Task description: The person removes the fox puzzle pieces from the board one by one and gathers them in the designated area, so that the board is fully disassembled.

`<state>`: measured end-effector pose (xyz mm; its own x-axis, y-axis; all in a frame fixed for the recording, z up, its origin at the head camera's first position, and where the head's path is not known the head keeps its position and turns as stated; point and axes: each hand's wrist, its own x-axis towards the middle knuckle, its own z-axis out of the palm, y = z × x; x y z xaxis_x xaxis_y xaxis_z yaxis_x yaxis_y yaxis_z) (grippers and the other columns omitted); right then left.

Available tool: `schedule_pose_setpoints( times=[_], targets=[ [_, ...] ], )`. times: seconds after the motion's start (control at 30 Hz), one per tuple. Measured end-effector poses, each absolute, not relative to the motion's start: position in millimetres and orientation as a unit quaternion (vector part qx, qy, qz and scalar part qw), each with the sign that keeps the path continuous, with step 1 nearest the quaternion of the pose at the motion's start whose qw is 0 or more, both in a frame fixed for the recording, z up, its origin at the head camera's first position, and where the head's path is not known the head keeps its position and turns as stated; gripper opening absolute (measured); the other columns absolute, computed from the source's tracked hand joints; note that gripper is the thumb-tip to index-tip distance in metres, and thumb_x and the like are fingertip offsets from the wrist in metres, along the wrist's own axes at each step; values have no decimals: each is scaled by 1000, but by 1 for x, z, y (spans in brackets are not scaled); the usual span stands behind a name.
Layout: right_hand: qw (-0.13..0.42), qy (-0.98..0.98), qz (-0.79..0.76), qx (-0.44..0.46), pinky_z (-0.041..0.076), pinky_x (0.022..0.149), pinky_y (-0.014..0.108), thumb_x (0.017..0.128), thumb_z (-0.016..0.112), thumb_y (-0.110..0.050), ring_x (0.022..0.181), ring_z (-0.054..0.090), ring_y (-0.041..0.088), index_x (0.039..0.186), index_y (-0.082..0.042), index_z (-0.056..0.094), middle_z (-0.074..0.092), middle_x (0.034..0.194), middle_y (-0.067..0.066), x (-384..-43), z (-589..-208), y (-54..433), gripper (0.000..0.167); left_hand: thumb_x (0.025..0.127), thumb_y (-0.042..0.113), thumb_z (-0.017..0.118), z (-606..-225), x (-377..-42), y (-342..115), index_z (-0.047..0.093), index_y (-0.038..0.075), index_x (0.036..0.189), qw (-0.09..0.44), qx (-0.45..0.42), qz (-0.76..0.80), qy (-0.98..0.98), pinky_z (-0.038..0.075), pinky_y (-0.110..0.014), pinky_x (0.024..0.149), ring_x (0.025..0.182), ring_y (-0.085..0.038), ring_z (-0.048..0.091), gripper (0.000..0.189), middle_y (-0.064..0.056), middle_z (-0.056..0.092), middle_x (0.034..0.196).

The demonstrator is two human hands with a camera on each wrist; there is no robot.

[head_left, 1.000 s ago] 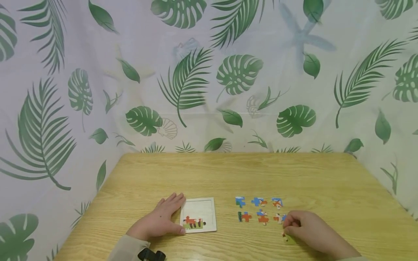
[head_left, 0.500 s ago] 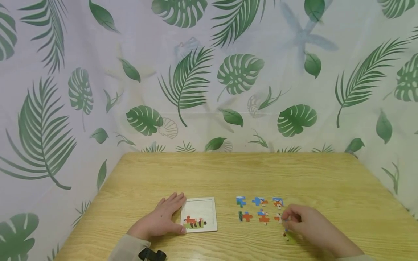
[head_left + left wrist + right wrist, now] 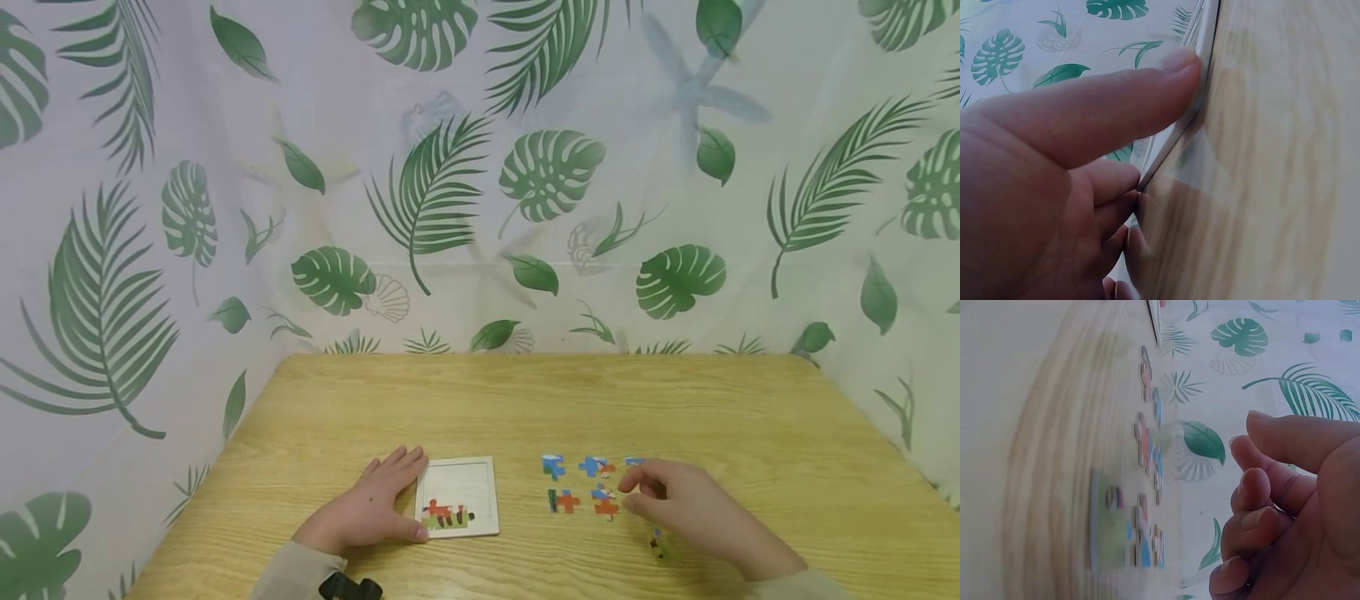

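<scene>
A shallow square puzzle tray [image 3: 457, 477] with a pale rim lies on the table. Joined pieces [image 3: 447, 514], red, green and black, fill its lower left. My left hand [image 3: 375, 502] rests at the tray's left side, fingers extended along that edge and thumb touching the lower left corner. My right hand [image 3: 686, 510] hovers over the right end of the loose pieces. Its thumb and fingertips stand apart with nothing between them in the right wrist view. Loose pieces with blue and orange, such as one blue-green piece [image 3: 552, 466], lie in two rows; the hand partly hides the rightmost ones.
A green piece [image 3: 1110, 522] lies on the near side of the loose rows, below the right hand. The wooden table [image 3: 525, 400] extends back to a leaf-patterned cloth wall [image 3: 450, 208]. A black strap device [image 3: 349, 586] is on the left wrist.
My right hand has moved left and slightly away from me, over the right end of the rows. More of the near green piece's printed part now shows. The left hand stays against the tray.
</scene>
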<state>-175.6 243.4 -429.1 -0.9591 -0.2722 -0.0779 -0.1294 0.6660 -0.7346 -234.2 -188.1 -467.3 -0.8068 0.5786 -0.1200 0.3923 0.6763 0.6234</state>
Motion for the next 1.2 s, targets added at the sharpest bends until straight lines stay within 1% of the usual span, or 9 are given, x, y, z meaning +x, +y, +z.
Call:
schedule_pose_setpoints(
  times=[0.1, 0.23, 0.37, 0.47, 0.57, 0.77, 0.9, 1.03, 1.2],
  targets=[
    [89, 909, -390, -122, 39, 55, 28, 95, 71, -33, 62, 44, 11, 102, -15, 69, 49, 73, -1, -178, -428, 235, 19, 81, 46, 82, -468, -234, -188, 29, 0, 159, 154, 270, 297, 903, 2, -61, 120, 154, -37, 8, 105, -15, 21, 166],
    [95, 902, -399, -133, 40, 55, 28, 96, 69, -31, 61, 44, 11, 103, -14, 70, 50, 73, -1, -181, -425, 224, 17, 81, 46, 82, -468, -235, -188, 29, 0, 159, 151, 273, 294, 904, 3, -62, 120, 154, -37, 9, 105, -15, 21, 166],
    [106, 893, -415, -142, 43, 51, 28, 97, 68, -28, 58, 46, 12, 104, -12, 69, 53, 73, 0, -183, -424, 214, 17, 81, 46, 82, -468, -235, -188, 28, 0, 159, 153, 272, 296, 903, 3, -61, 120, 154, -37, 8, 105, -15, 21, 166],
    [99, 893, -409, -157, 44, 51, 28, 97, 68, -29, 60, 47, 12, 104, -12, 70, 55, 75, 0, -186, -425, 205, 18, 81, 45, 82, -468, -234, -188, 28, 0, 159, 154, 272, 296, 903, 2, -61, 120, 154, -37, 8, 105, -15, 21, 166],
    [87, 895, -402, -173, 41, 53, 27, 97, 68, -27, 63, 47, 11, 103, -12, 70, 55, 77, -1, -187, -426, 197, 16, 81, 45, 82, -467, -234, -188, 28, 0, 159, 154, 273, 296, 902, 2, -61, 120, 154, -37, 8, 105, -15, 21, 166],
    [76, 889, -410, -188, 38, 49, 23, 95, 70, -23, 59, 42, 7, 102, -12, 70, 54, 76, -2, -188, -429, 181, 13, 81, 44, 82, -466, -234, -187, 28, 0, 159, 156, 272, 296, 902, 1, -61, 120, 154, -37, 8, 105, -15, 20, 166],
    [67, 890, -404, -199, 40, 51, 24, 94, 71, -24, 58, 44, 6, 103, -13, 70, 55, 76, -5, -190, -433, 166, 14, 82, 44, 82, -466, -234, -187, 28, 0, 159, 160, 271, 298, 901, 1, -61, 120, 154, -37, 7, 104, -16, 20, 166],
    [72, 884, -406, -220, 42, 55, 26, 94, 71, -20, 60, 46, 7, 106, -10, 70, 55, 75, -5, -194, -435, 149, 15, 82, 44, 82, -465, -233, -187, 28, 0, 159, 160, 270, 295, 902, 1, -62, 120, 154, -38, 7, 104, -15, 19, 166],
    [71, 883, -399, -237, 43, 57, 27, 93, 71, -20, 62, 48, 8, 106, -12, 71, 55, 76, -7, -197, -439, 126, 16, 82, 44, 82, -465, -233, -186, 28, 1, 159, 159, 268, 297, 903, 0, -62, 120, 154, -37, 6, 104, -15, 19, 166]
  ],
)
